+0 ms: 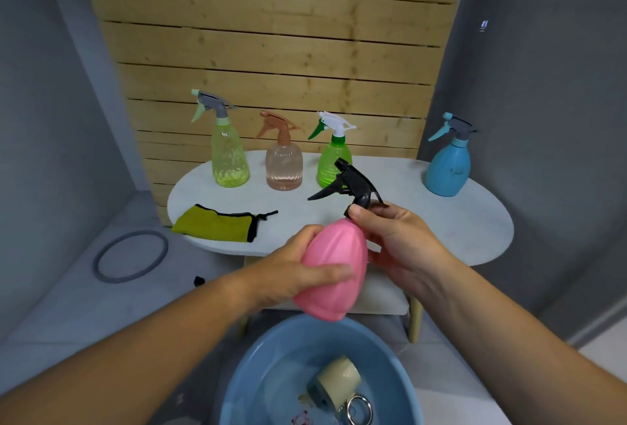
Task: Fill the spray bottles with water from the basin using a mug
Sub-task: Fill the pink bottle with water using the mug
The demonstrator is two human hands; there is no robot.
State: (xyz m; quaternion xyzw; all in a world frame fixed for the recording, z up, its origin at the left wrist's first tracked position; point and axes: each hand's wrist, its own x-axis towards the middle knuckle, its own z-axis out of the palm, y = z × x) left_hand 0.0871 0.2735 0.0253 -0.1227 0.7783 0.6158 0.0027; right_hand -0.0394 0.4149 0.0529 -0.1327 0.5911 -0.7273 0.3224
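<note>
While tilted above the blue basin (258,363), pink spray bottle (336,265) held in both hands, just in front of the table.

Writing: faint marks on blue spray bottle (449,166) and a small sign on the right grey wall, both too blurred to read. Left to right: grey ring (115,240) on pale floor; white oval table (458,221) against wooden slat wall (271,34), bearing olive pouch (217,226), yellow-green spray bottle (229,160), peach spray bottle (284,166), green spray bottle (325,170) and blue spray bottle, all upright, fill levels unclear. Grip: left hand (298,275) curled round the pink body, thumb across its front; right hand (400,241) with thumb and fingers clamped on the neck under the black trigger head (356,183). Below: basin holding shallow water, beige mug (339,378) on its side in it, metal ring (359,397) just beside.
</note>
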